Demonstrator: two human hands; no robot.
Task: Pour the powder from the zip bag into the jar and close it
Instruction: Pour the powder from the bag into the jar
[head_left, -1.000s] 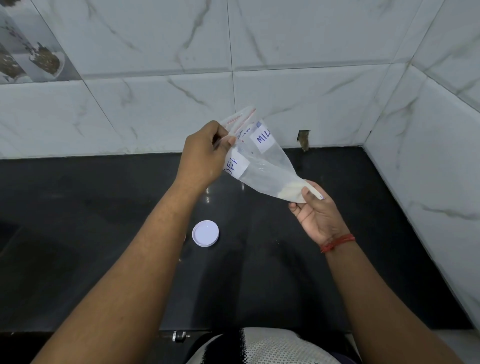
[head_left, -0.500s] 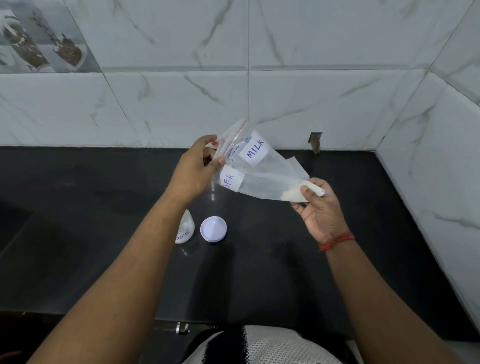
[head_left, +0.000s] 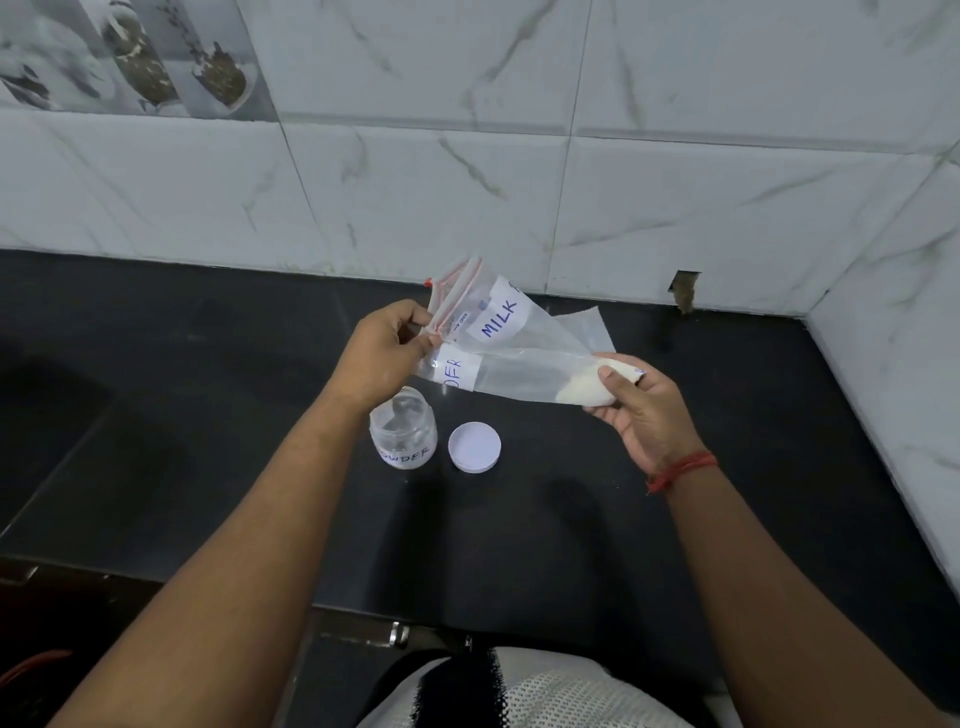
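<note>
While held aloft, clear zip bag (head_left: 524, 371), white powder (head_left: 584, 391) cornered.

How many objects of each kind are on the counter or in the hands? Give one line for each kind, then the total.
Zip bag: 1, held by the left hand and the right hand
Jar: 1, on the counter, open
Lid: 1, beside the jar
Total: 3

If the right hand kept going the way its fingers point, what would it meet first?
The right hand points up-left along the zip bag it holds, so probably the left hand at the bag's mouth; depth is uncertain.
</note>
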